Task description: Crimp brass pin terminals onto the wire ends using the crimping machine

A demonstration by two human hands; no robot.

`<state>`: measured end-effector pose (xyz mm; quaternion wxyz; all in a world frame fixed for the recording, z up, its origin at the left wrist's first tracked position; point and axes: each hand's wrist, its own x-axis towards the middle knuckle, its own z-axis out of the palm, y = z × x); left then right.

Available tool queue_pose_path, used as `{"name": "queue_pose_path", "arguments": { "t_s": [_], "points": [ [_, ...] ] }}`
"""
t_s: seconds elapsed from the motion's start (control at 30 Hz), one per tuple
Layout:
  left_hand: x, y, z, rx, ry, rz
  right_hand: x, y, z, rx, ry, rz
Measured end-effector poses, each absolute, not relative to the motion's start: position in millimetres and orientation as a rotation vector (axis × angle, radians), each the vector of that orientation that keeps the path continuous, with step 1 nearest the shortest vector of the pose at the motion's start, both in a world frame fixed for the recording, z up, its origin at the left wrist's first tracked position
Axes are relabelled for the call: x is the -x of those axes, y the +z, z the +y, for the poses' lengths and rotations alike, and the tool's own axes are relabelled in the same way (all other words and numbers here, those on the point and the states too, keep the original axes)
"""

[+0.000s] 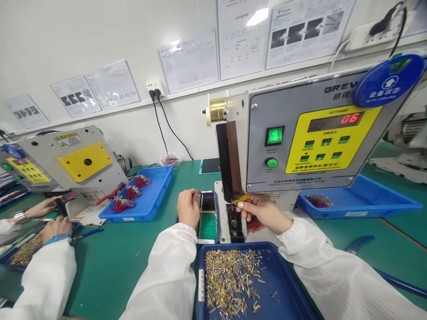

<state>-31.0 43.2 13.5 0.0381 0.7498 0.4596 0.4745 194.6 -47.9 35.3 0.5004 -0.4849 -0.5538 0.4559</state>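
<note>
My right hand (262, 209) is at the crimping machine (267, 111), with thumb and fingers closed on a small yellow tool (243, 198). The tool's tip is at the gap between the dark upper slide and the black lower block (235, 224). My left hand (188, 208) rests, fingers curled, at the left edge of a small blue tray (218, 222) of black and green strips. Whatever its fingers may hold is hidden. In front of the machine is a dark blue tray (283, 289) with many gold-coloured metal pins (230, 280), heaped at its left.
Red-wired bundles lie in a blue bin (367, 200) at right and another blue bin (150, 195) at left. Blue-handled pliers (360, 244) are on the right. A co-worker's hands (55, 222) work at a second machine (83, 155) on the far left.
</note>
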Motion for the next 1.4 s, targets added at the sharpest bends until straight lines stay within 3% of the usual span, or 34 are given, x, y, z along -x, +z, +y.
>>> {"name": "queue_pose_path", "arguments": {
  "t_s": [0.27, 1.4],
  "points": [
    [-5, 15, 3, -2.627, 1.390, 0.892, -185, 33, -50, 1.187, 1.047, -1.283],
    [-4, 14, 0, -2.617, 1.417, 0.885, -183, 31, -49, 1.186, 1.070, -1.193]
  ]
}}
